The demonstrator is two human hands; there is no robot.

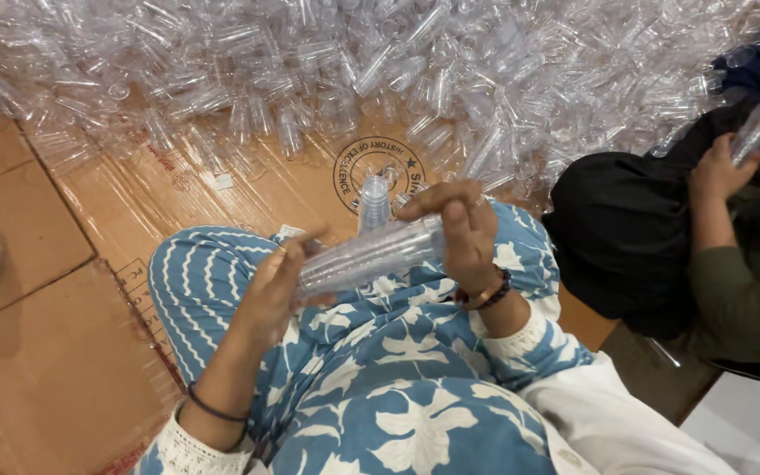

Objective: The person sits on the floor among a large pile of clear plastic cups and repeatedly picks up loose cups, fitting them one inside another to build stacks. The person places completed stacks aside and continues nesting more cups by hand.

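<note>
Hands over the lap grip a nested stack of clear tubes (371,255), left hand (270,286) cupping one end, right hand (464,233) clenched on the other, perhaps loosely enough to slip toward the cardboard (107,202) and tube heap (380,62) beyond.

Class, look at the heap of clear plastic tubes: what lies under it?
Flattened brown cardboard shows under the heap's near edge and runs beneath it. Farther back the tubes cover whatever is underneath, so it cannot be seen.
</note>
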